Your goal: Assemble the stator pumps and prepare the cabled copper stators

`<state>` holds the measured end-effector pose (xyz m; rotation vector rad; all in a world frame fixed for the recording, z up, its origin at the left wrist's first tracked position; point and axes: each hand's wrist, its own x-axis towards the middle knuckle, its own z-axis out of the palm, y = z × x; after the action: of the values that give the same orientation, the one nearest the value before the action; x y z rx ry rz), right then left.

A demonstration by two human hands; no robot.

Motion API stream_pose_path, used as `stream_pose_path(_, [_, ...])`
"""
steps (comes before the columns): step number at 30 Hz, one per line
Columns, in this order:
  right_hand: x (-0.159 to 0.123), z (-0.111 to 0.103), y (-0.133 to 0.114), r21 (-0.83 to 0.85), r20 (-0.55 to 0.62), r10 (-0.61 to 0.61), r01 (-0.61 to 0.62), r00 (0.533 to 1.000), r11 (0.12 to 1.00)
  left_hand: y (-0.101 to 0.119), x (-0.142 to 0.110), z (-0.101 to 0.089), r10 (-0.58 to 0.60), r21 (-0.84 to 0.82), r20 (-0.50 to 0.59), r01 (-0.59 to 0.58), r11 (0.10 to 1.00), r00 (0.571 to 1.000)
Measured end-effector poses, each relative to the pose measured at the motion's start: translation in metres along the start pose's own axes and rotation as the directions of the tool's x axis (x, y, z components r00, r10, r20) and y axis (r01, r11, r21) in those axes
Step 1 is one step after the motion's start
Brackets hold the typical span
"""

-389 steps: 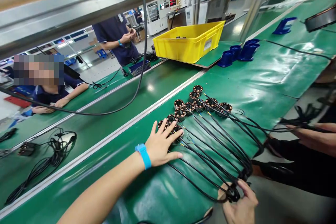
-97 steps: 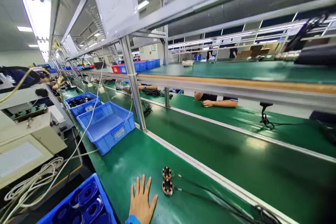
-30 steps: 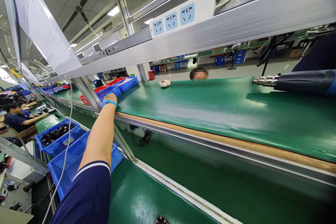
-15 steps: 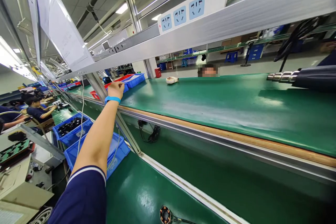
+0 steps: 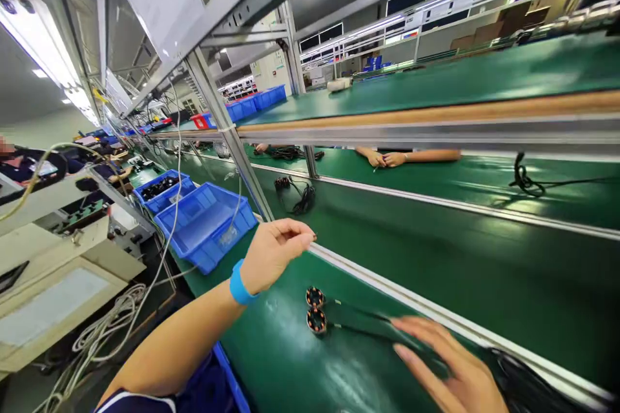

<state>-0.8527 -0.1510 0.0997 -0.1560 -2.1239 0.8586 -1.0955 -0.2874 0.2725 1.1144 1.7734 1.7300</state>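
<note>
My left hand, with a blue band round its wrist, is raised over the green bench, thumb and fingertips pinched together. A tiny dark bit shows at the fingertips, too small to name. Two round motor stators with copper windings lie side by side on the bench, below and right of that hand. Their dark cables run right toward my right hand. That hand is slightly blurred, its thumb and fingers apart around the cable ends; I cannot tell whether it touches them.
A blue bin stands left of my left hand, with another bin of black parts behind it. A metal post holds the green upper shelf. A black cable bundle lies at right. Another person's hands are across the bench.
My left hand has come down from the bins on the upper shelf to above the lower bench. My right hand has entered view. The view has tilted down; two stators now show instead of one.
</note>
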Motion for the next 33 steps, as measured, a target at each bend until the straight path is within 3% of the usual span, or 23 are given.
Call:
stream_pose_path(3, [0.029,0.0,-0.035,0.148,0.029,-0.176,0.17,0.984,0.974,-0.029,-0.058,0.026,-0.076,-0.052,0.139,0.084,0.995,0.987])
stream_pose_path(5, [0.029,-0.001,-0.059,0.214,0.044,-0.229,0.214,0.973,0.953,-0.045,-0.098,0.041,-0.112,-0.053,0.196,0.125,0.991,0.974])
stream_pose_path(9, [-0.014,-0.008,-0.083,0.222,0.108,-0.326,0.296,0.939,0.929,-0.065,-0.172,0.068,-0.137,-0.016,0.192,0.142,0.99,0.972])
stream_pose_path(13, [-0.061,-0.025,-0.084,0.166,0.191,-0.305,0.276,0.933,0.947,-0.071,-0.22,0.096,-0.182,0.002,0.155,0.184,0.983,0.971])
stream_pose_path(17, [-0.083,-0.037,-0.075,0.26,0.258,-0.138,0.069,0.956,0.963,-0.078,-0.239,0.123,-0.181,0.001,0.112,0.182,0.983,0.977])
stream_pose_path(22, [-0.088,-0.028,-0.052,0.432,0.436,0.051,-0.258,0.899,0.864,-0.103,-0.245,0.132,-0.133,0.015,-0.004,0.133,0.991,0.991])
stream_pose_path(24, [-0.087,-0.014,-0.036,0.421,0.46,0.119,-0.334,0.88,0.843,-0.124,-0.25,0.123,-0.048,0.113,-0.129,0.062,0.992,0.99])
stream_pose_path(27, [-0.088,0.02,-0.003,0.415,0.479,0.25,-0.468,0.842,0.78,-0.17,-0.262,0.103,0.074,0.355,-0.308,0.042,0.934,0.948])
stream_pose_path(29, [-0.091,0.046,0.018,0.414,0.479,0.338,-0.548,0.81,0.727,-0.204,-0.27,0.094,0.067,0.433,-0.326,0.086,0.897,0.943])
stream_pose_path(33, [-0.107,0.09,0.043,0.409,0.478,0.439,-0.635,0.761,0.655,-0.251,-0.275,0.092,-0.023,0.432,-0.22,0.119,0.894,0.975])
